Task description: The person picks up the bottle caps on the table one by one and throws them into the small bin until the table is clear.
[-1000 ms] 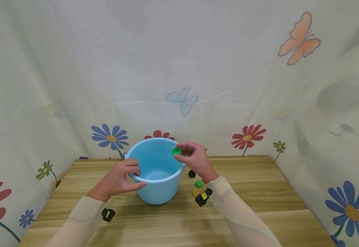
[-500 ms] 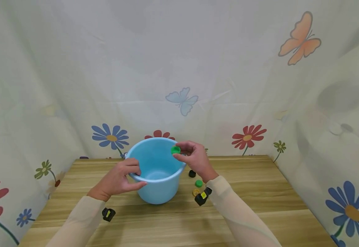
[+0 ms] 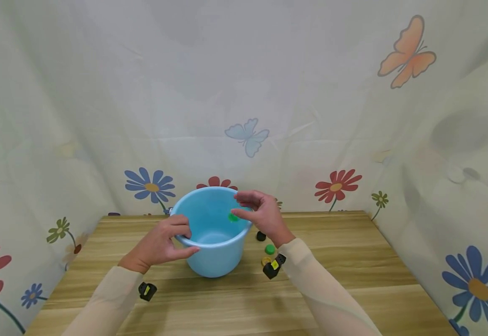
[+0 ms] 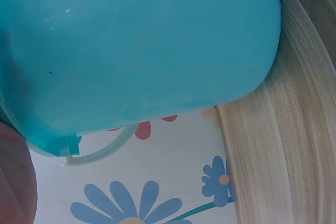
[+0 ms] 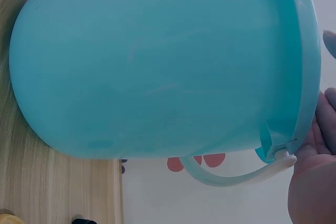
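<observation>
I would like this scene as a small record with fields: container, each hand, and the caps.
Container: blue bucket, upright on wooden table
Left hand: grips the bucket's rim
Right hand: at the rim's right side, thumb and fingers apart
Blurred green cap: near right thumb, against bucket's interior; contact unclear
On the table: black cap, green cap, yellow cap

Your bucket (image 3: 216,259) is light blue, your sleeves (image 3: 328,287) cream. You have green bottle caps (image 3: 270,249), a black cap (image 3: 261,236), a yellow cap (image 3: 266,261) and a flower-printed white backdrop (image 3: 185,93).
</observation>
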